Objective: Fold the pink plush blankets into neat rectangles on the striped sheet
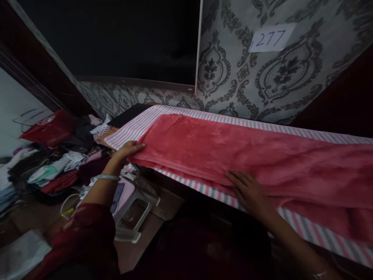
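Observation:
A long pink-red plush cloth [233,155] lies folded lengthwise on a board covered in pink, grey and white stripes [140,124]. My left hand [129,149] grips the cloth's near left corner, thumb on top, with a silver bangle on the wrist. Flat on the cloth's near edge, my right hand [247,190] rests with its fingers spread and pressing down.
A heap of mixed clothes [52,167] and a red bag [51,128] lie to the left. A white plastic stool [134,214] stands below the board. Patterned wallpaper with a paper reading 277 [271,38] is behind, next to a dark screen [122,39].

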### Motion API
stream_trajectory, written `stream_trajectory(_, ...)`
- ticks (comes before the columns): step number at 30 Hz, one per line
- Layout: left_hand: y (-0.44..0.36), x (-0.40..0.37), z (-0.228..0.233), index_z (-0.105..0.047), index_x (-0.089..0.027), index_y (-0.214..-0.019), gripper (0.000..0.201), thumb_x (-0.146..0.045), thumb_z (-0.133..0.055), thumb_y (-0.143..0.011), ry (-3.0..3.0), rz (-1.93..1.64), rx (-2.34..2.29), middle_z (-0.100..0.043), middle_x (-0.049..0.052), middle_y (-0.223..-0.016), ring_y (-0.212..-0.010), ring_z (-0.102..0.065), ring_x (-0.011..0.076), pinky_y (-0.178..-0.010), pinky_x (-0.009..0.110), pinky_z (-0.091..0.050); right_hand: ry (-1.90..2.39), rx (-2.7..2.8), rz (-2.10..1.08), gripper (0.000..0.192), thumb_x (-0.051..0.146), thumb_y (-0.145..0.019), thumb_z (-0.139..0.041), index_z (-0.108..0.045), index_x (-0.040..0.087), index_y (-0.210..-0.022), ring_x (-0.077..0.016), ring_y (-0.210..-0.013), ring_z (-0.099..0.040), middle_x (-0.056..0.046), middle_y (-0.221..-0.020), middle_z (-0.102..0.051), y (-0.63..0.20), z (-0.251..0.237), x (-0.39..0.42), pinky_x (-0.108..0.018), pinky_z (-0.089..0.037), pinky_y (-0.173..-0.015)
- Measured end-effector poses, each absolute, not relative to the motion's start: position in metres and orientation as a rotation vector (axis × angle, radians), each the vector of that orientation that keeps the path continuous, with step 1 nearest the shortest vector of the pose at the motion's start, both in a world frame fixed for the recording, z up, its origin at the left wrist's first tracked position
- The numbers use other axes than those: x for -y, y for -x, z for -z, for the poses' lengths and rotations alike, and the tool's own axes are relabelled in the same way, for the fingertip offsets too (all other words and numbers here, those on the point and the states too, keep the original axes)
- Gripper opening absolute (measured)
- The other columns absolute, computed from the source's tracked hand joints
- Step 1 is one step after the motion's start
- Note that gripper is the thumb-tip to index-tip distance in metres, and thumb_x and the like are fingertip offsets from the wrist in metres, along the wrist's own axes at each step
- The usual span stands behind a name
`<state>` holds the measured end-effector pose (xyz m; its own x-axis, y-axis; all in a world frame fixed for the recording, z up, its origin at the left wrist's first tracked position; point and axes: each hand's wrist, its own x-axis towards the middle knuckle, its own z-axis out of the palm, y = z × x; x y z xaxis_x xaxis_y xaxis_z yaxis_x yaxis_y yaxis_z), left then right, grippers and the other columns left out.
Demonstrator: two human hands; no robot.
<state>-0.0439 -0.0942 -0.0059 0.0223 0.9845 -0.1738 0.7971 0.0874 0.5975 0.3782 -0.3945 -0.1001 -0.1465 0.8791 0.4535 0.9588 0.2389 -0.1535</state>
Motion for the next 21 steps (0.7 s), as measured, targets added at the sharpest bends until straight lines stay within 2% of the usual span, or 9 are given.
stream_trajectory(3,0.034,0.095,0.002,-0.063,-0.018,-0.068,0.034,-0.051,-0.069,-0.074,-1.859,-0.347,-1.904,-0.059,0.002,-0.061,-0.063,-0.059,0.019,-0.053,0.024,-0.041,1.679,2.059,0.249,0.042,0.024,-0.101,-0.043,-0.062,0.022,-0.138,-0.0287,-0.119,-0.061,-0.014,-0.135,-0.065,-0.379,0.1,0.395,-0.05,-0.053,-0.098)
stream_trajectory(6,0.033,0.094,-0.011,-0.065,-0.017,-0.079,0.026,-0.043,-0.062,-0.08,-1.843,-0.426,-1.984,-0.059,0.001,-0.064,-0.063,-0.059,0.0179,-0.054,0.023,-0.043,1.684,2.075,0.227,0.044,0.032,-0.1,-0.049,-0.059,0.022,-0.141,-0.03,-0.121,-0.059,-0.014,-0.139,-0.062,-0.374,0.093,0.395,-0.051,-0.052,-0.1)
stream_trajectory(8,0.039,0.092,-0.023,-0.065,-0.017,-0.088,0.029,-0.045,-0.058,-0.084,-1.848,-0.523,-2.006,-0.06,0.0,-0.067,-0.064,-0.059,0.0172,-0.055,0.023,-0.044,1.677,2.111,0.202,0.05,0.038,-0.098,-0.055,-0.055,0.022,-0.145,-0.0314,-0.127,-0.056,-0.014,-0.144,-0.058,-0.369,0.087,0.397,-0.053,-0.05,-0.103)
stream_trajectory(11,0.048,0.086,-0.033,-0.065,-0.017,-0.088,0.033,-0.049,-0.058,-0.085,-1.909,-0.551,-2.028,-0.06,0.0,-0.069,-0.066,-0.06,0.0171,-0.058,0.023,-0.045,1.67,2.138,0.178,0.054,0.04,-0.095,-0.058,-0.054,0.021,-0.146,-0.0325,-0.131,-0.053,-0.014,-0.147,-0.056,-0.365,0.083,0.401,-0.054,-0.048,-0.105)
stream_trajectory(17,0.044,0.084,-0.005,-0.061,-0.017,-0.072,0.023,-0.039,-0.065,-0.077,-1.893,-0.344,-2.016,-0.062,0.003,-0.069,-0.068,-0.061,0.019,-0.06,0.025,-0.045,1.676,2.096,0.2,0.051,0.023,-0.097,-0.048,-0.052,0.024,-0.148,-0.0289,-0.13,-0.053,-0.012,-0.146,-0.057,-0.371,0.093,0.409,-0.053,-0.048,-0.108)
stream_trajectory(21,0.049,0.084,0.005,-0.063,-0.019,-0.074,0.024,-0.043,-0.067,-0.075,-1.773,-0.403,-1.947,-0.063,0.003,-0.069,-0.063,-0.062,0.0191,-0.056,0.026,-0.047,1.657,2.123,0.264,0.059,0.011,-0.09,-0.046,-0.051,0.022,-0.148,-0.0278,-0.131,-0.053,-0.011,-0.145,-0.057,-0.385,0.102,0.415,-0.049,-0.049,-0.107)
